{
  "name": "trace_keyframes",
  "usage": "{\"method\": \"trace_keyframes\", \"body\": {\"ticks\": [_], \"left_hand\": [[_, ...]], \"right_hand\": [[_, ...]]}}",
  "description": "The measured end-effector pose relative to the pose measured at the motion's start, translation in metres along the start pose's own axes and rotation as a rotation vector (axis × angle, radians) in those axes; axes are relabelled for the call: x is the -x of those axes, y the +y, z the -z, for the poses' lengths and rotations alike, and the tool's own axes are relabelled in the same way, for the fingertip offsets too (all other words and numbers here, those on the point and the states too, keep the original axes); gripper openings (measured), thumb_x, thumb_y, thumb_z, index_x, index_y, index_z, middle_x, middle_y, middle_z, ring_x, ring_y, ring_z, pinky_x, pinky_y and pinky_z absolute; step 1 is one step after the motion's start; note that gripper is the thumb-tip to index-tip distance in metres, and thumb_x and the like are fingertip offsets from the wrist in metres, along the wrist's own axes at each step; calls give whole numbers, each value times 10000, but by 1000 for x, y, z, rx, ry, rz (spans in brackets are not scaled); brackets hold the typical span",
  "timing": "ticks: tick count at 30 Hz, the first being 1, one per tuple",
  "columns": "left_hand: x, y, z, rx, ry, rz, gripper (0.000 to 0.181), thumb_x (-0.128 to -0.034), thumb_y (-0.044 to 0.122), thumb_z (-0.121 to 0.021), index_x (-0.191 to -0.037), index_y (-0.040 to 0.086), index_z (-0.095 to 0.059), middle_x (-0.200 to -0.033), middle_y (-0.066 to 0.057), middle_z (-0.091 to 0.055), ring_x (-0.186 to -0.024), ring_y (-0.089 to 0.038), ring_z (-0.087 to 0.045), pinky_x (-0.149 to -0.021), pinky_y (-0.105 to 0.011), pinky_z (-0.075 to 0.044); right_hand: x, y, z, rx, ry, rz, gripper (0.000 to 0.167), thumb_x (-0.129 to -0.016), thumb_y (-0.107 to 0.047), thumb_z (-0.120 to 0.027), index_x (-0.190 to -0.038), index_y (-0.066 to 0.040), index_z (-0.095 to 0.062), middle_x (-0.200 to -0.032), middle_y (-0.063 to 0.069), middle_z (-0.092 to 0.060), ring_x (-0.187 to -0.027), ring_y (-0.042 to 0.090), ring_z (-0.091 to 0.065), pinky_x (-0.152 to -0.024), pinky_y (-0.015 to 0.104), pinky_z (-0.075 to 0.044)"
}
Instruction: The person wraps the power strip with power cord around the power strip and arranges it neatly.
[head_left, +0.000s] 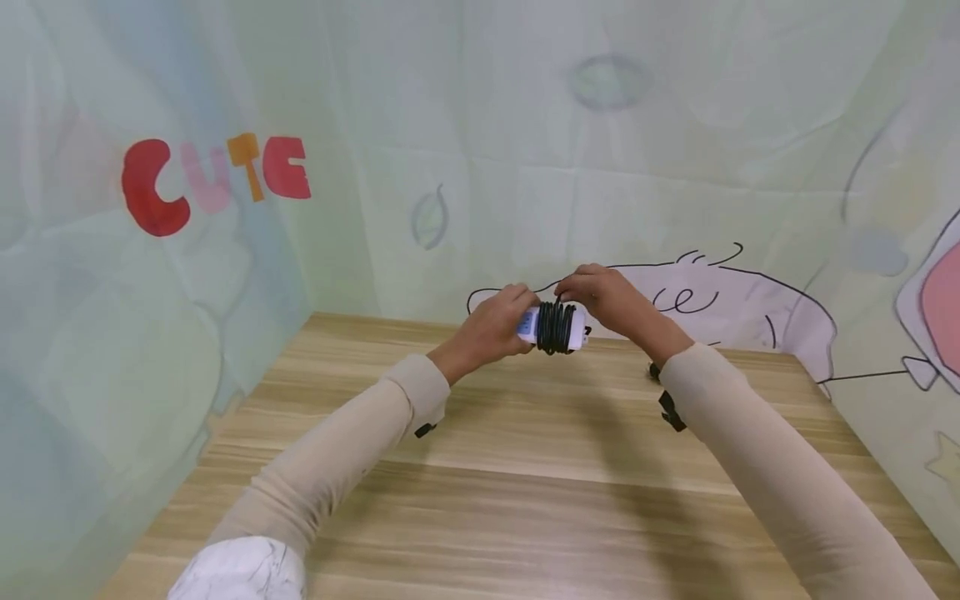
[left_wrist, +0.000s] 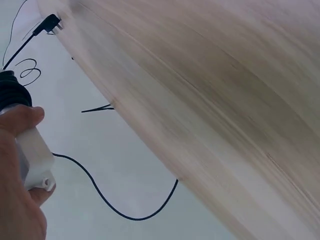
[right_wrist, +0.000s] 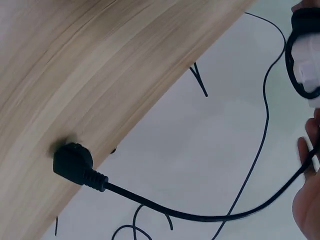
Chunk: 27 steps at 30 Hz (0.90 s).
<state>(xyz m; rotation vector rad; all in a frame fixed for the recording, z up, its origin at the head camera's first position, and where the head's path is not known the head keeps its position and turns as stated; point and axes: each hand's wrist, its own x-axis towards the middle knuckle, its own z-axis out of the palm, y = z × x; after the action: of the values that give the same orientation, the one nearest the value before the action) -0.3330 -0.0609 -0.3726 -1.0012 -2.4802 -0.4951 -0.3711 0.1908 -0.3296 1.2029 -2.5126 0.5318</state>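
Near the back of the table, my left hand (head_left: pixel 495 323) grips a white power strip (head_left: pixel 577 327) with a blue label, holding it raised off the tabletop. Several turns of black cord (head_left: pixel 555 327) are wound around its middle. My right hand (head_left: pixel 613 298) pinches the cord just above the coil. From that hand a free length of cord (right_wrist: pixel 200 217) runs to a black plug (right_wrist: pixel 73 163), which dangles in the right wrist view. In the left wrist view, the thumb presses on the strip's casing (left_wrist: pixel 36 157) below the coil.
A wood-grain table (head_left: pixel 480 517) extends beneath both arms. Behind it hangs a pale cloth backdrop (head_left: pixel 390 125) with printed drawings and the letters CUTE. A dark strap piece (head_left: pixel 672 412) shows beside the right sleeve.
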Motion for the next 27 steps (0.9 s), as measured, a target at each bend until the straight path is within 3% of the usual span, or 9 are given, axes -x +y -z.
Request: {"method": "trace_keyframes", "body": {"ticks": [4, 9, 11, 16, 18, 21, 27], "left_hand": [[-1, 0, 1, 5, 16, -21, 579, -801, 89, -990, -1291, -3, -696, -1232, -137, -706, -1123, -284, -687, -970, -425, -639], [1, 1, -2, 15, 25, -16, 589, -812, 95, -985, -1309, -16, -690, -1236, -145, -704, -1122, -280, -684, -985, -418, -632], [2, 3, -1, 16, 34, -18, 591, -828, 102, -981, -1322, -24, -683, -1234, -151, -700, -1118, -282, -682, -989, -419, -631], [4, 4, 0, 17, 65, -27, 595, -851, 113, -982, -1338, -33, -674, -1233, -162, -694, -1112, -289, -680, -995, -422, -634], [5, 4, 0, 14, 66, -25, 595, -846, 112, -987, -1333, -29, -676, -1238, -160, -695, -1115, -289, -683, -994, -423, -636], [8, 4, -1, 12, 61, -22, 592, -836, 113, -992, -1320, -25, -679, -1236, -157, -698, -1107, -286, -686, -983, -422, -639], [9, 4, 0, 49, 74, -25, 593, -850, 117, -982, -1333, -31, -672, -1235, -164, -695, -1088, -288, -686, -978, -425, -636]], "right_hand": [[1, 7, 0, -170, 22, -171, 191, -1058, -101, -764, -1197, -2, -851, -1173, 187, -846, -1104, 368, -792, -964, 551, -630], [6, 12, -12, -309, 25, -296, 232, -1109, -96, -699, -1267, 17, -826, -1278, 227, -827, -1216, 391, -781, -1057, 552, -613], [9, 13, -17, -342, 36, -330, 250, -1123, -91, -676, -1294, 30, -813, -1300, 241, -816, -1218, 378, -775, -1051, 502, -613], [12, 13, -30, -438, 43, -425, 291, -1149, -65, -614, -1364, 59, -766, -1360, 282, -776, -1104, 290, -706, -880, 274, -565], [13, 13, -35, -452, 28, -457, 303, -1149, -48, -599, -1389, 61, -749, -1389, 289, -761, -1092, 269, -671, -861, 244, -534], [15, 13, -42, -440, 9, -472, 316, -1139, -15, -591, -1411, 54, -736, -1410, 290, -750, -1122, 291, -659, -919, 322, -541], [22, 11, -51, -409, 23, -400, 378, -1050, 70, -683, -1427, 52, -704, -1409, 308, -733, -1220, 394, -678, -1067, 549, -554]]}}
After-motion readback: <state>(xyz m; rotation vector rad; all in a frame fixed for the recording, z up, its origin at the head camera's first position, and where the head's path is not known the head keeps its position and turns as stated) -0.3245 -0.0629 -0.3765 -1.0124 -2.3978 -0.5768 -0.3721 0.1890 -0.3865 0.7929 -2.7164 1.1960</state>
